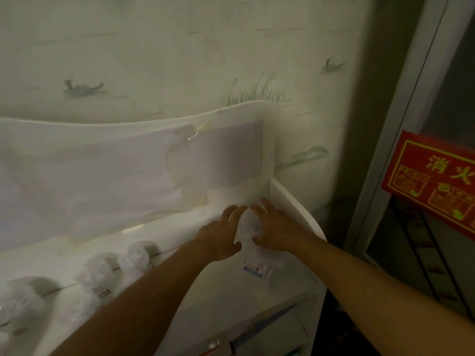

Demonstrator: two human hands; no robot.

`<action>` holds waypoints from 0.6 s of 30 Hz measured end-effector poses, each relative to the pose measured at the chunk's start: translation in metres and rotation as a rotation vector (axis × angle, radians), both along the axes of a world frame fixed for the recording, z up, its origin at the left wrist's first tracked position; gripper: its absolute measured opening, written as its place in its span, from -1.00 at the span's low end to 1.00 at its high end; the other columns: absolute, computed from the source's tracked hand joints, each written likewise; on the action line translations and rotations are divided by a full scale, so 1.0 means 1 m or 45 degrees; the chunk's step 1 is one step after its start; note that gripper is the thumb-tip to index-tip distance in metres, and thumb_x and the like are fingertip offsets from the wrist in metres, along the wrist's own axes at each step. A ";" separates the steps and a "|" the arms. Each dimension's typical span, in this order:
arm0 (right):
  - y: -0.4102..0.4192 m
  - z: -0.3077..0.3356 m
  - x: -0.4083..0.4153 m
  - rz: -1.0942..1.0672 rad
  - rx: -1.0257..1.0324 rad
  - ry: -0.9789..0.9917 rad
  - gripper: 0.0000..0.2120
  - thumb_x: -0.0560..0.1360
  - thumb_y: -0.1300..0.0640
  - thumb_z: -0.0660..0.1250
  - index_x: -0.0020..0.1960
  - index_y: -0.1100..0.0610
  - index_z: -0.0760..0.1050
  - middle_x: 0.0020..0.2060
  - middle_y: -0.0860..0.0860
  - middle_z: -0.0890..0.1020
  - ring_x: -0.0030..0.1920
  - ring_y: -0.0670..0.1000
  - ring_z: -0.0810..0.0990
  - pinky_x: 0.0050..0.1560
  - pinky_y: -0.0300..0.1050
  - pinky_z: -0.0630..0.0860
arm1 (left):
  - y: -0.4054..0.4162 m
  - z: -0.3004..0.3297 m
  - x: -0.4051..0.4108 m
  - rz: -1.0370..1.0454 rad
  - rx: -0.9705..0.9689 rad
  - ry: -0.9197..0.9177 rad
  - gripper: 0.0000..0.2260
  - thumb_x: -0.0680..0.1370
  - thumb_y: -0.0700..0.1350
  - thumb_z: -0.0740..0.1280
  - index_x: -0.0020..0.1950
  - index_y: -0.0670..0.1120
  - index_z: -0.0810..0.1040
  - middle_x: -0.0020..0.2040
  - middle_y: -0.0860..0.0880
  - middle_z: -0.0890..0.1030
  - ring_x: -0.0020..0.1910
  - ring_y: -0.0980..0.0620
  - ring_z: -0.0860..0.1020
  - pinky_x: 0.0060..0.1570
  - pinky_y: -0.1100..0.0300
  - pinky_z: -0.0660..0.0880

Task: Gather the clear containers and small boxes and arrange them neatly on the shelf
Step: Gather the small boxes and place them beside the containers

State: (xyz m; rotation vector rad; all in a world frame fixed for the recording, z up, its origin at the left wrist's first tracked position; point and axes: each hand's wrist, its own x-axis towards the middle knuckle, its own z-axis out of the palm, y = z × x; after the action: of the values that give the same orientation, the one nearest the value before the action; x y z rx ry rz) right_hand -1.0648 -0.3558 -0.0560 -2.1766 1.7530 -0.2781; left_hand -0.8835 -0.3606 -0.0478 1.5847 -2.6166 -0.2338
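Observation:
A clear crinkled container stands near the right end of the white shelf top. My left hand and my right hand cup it from either side, fingers spread and fingertips nearly meeting behind it. A small white box with a blue and red label lies just in front of the container. Three more clear containers stand in a loose row to the left: one, another and a third at the far left.
The shelf's raised white back panel carries taped paper sheets. A white side wall closes the right end. A lower shelf holds pens. A glass door with a red sign stands to the right.

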 end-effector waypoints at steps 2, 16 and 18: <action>-0.006 -0.002 0.001 -0.015 0.033 -0.079 -0.17 0.47 -0.07 0.38 0.55 -0.10 -0.06 0.56 -0.05 -0.19 0.49 0.18 0.19 0.42 0.13 0.31 | -0.013 -0.003 -0.006 0.017 0.025 0.022 -0.12 0.44 0.05 0.45 0.56 0.08 -0.08 0.55 0.00 0.05 0.27 -0.19 0.49 0.16 -0.10 0.52; 0.010 -0.034 0.001 -0.074 -0.036 -0.295 -0.15 0.49 -0.17 0.35 0.56 -0.12 -0.13 0.54 -0.09 -0.29 0.56 0.06 -0.01 0.50 -0.03 0.06 | -0.031 -0.032 -0.024 0.067 0.127 0.288 -0.05 0.36 0.02 0.55 0.54 -0.05 0.00 0.46 -0.14 0.24 0.27 -0.20 0.48 0.24 -0.06 0.47; 0.012 -0.031 0.001 -0.077 -0.024 -0.284 -0.17 0.51 -0.15 0.33 0.57 -0.10 -0.13 0.55 -0.07 -0.28 0.56 0.05 -0.03 0.50 -0.06 0.01 | -0.034 -0.031 -0.022 0.068 0.204 0.402 -0.07 0.34 0.02 0.56 0.50 -0.02 0.01 0.35 -0.13 0.42 0.23 -0.16 0.52 0.23 -0.05 0.48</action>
State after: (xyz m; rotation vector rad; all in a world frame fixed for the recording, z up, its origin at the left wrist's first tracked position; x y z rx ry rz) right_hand -1.0641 -0.3440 -0.0865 -2.0193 1.6986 -0.5325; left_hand -0.9055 -0.3950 -0.0789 1.5144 -2.3618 -0.6475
